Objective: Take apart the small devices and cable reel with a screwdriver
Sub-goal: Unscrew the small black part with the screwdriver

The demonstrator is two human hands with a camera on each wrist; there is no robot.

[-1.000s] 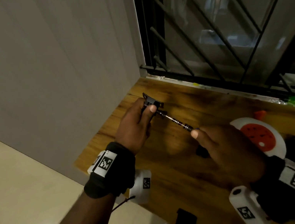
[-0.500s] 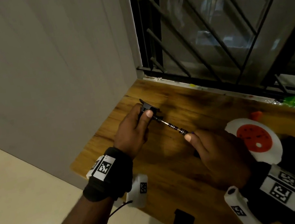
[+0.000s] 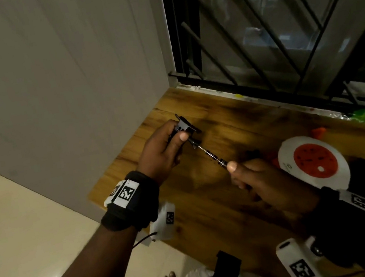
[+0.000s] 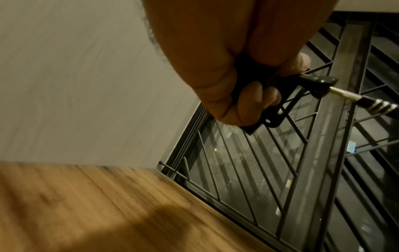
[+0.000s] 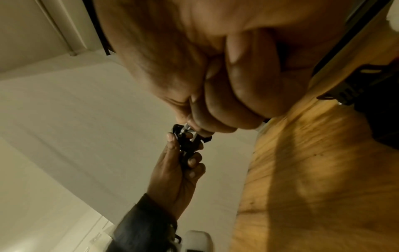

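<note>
A small black device (image 3: pixel 184 127) is held in the left hand (image 3: pixel 159 151) above the wooden bench (image 3: pixel 211 201). A screwdriver (image 3: pixel 211 155) is gripped by the right hand (image 3: pixel 271 186), its tip touching the device.

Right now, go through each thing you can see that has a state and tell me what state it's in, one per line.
Small black device: held up off the table, gripped by the left hand.
Screwdriver: held by the right hand, tip set into the device.
Cable reel: lying flat on the table, untouched.
Window: whether it is shut cannot be told, barred by a metal grille.
</note>
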